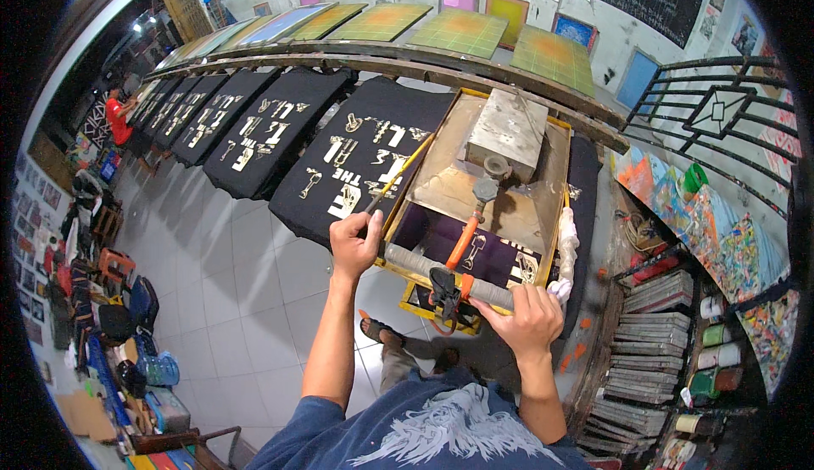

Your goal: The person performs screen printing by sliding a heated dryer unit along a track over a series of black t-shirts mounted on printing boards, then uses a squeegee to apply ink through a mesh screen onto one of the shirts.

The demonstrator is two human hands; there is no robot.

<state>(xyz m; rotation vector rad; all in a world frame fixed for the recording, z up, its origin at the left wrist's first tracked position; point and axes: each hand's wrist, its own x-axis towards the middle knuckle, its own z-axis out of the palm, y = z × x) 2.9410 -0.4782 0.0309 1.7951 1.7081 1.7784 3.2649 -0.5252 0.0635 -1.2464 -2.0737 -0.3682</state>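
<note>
In front of me is a metal press-like heater unit [441, 177] with a yellow-edged frame and a grey box [506, 131] on top. My left hand [354, 243] is closed around the lower end of a slim yellow-and-dark side rod [405, 173], thumb upward. My right hand [527, 321] is closed over the right end of the grey-wrapped front bar [407, 261]. An orange lever [464, 243] runs from the unit down to a black clamp-like part [444, 290] on that bar. Beneath the unit, part of a printed black shirt [475, 254] shows.
Several black shirts with pale prints [360, 152] lie in a row leftward. Green-yellow screens [462, 33] lean behind a long rail [381, 56]. A person in red [119, 122] stands far left. Stacked frames [649, 338] and paint containers [716, 355] fill shelves at right.
</note>
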